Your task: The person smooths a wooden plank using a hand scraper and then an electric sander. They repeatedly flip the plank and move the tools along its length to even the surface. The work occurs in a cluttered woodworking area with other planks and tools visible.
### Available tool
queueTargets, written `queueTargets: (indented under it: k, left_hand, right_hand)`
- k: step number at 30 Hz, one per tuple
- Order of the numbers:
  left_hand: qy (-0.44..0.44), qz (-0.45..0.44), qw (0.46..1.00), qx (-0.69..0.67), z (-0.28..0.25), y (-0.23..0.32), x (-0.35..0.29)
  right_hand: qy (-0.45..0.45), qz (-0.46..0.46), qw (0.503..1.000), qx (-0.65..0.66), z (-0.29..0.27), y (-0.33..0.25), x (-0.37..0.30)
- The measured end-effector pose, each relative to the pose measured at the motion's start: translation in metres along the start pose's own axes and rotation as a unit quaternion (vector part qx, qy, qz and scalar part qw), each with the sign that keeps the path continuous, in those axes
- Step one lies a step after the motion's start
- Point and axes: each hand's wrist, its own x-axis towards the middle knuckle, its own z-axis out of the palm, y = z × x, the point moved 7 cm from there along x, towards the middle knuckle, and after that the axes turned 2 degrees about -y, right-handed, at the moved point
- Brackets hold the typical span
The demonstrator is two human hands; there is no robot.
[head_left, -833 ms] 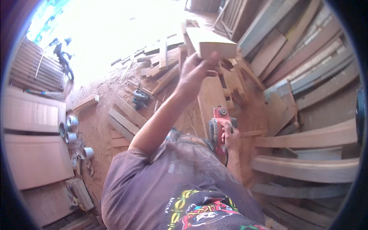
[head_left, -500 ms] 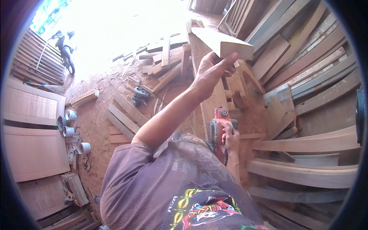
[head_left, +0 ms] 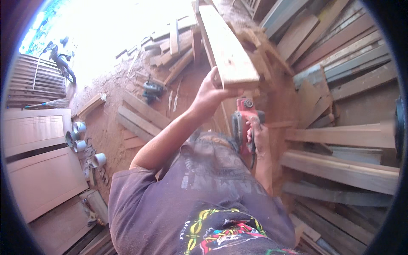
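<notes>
My left hand (head_left: 211, 91) grips the near end of a long pale wooden board (head_left: 228, 46), its thumb side along the left edge and its fingers partly hidden at the end. The board stretches away from me, its broad face turned up. Just below that end, my right hand (head_left: 258, 132) is closed round the handle of a red electric planer (head_left: 245, 117), which has a round knob at its front. A dark cord hangs beside this hand. Under the board runs a long timber bench or beam (head_left: 205, 32), mostly covered.
Timber planks (head_left: 340, 134) are stacked along the right side. Offcuts (head_left: 172, 53) and a dark power tool (head_left: 152, 90) lie on the dusty ground ahead. Door panels (head_left: 44, 178), several pale pots (head_left: 99, 160) and a parked motorbike (head_left: 61, 61) are on the left.
My left hand has lowered the board's near end toward me, and its broad face now shows more. The planer stays in my right hand, slightly higher in view.
</notes>
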Motion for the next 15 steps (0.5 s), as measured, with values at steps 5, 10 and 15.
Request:
queueTargets:
  k: [5, 10, 15]
  left_hand:
    - [0.059, -0.175, 0.981, 0.062, -0.058, -0.151, -0.045]
    - [0.019, -0.096, 0.867, 0.488, -0.059, -0.206, -0.013]
    - [-0.024, -0.108, 0.848, 0.519, -0.07, -0.239, 0.0]
  right_hand:
    - [0.08, 0.062, 0.993, 0.054, -0.016, 0.017, -0.052]
    - [0.13, 0.064, 0.989, -0.014, -0.041, 0.011, -0.089]
    - [0.17, 0.027, 0.97, -0.17, -0.039, -0.008, -0.104]
